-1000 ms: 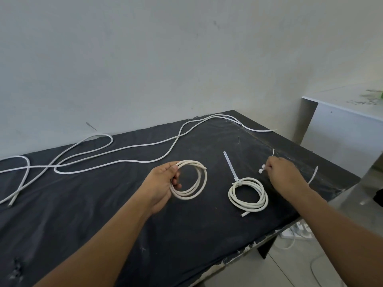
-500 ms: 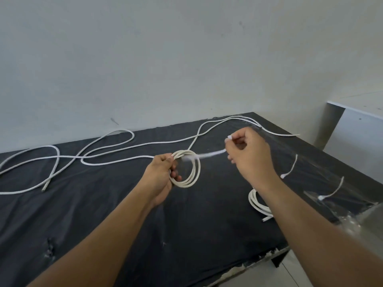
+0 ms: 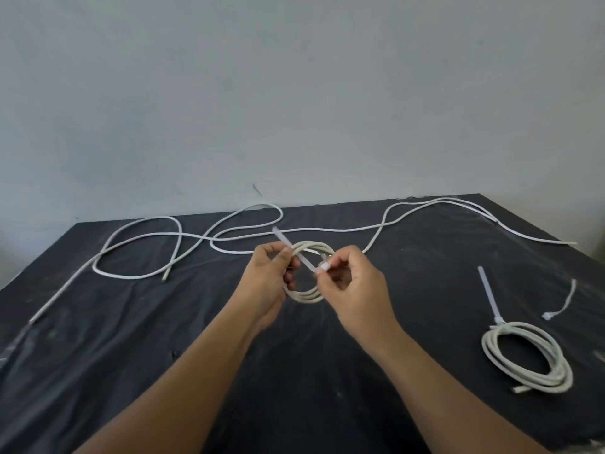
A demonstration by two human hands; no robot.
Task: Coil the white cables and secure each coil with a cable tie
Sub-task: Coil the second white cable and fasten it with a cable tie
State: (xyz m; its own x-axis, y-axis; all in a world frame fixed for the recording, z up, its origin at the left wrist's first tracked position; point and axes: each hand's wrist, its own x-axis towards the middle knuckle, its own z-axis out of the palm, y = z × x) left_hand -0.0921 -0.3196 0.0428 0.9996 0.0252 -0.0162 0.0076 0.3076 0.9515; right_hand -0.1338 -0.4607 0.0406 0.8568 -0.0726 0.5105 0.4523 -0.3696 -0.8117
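Observation:
Above the middle of the black table, my left hand grips a small coil of white cable. A translucent cable tie crosses the coil slantwise, its tail sticking up to the left. My right hand pinches the tie's head end at the coil's right side. At the right, a second coil lies flat with a tie fastened round it, the tail pointing away from me. A spare cable tie lies beyond that coil.
Long loose white cables snake across the far half of the black-covered table, from the left edge to the right corner. A plain grey wall rises directly behind the table.
My right hand picked up a cable tie from the right side and brought it to the coil in my left hand. The tie now lies across the coil. My view has turned left.

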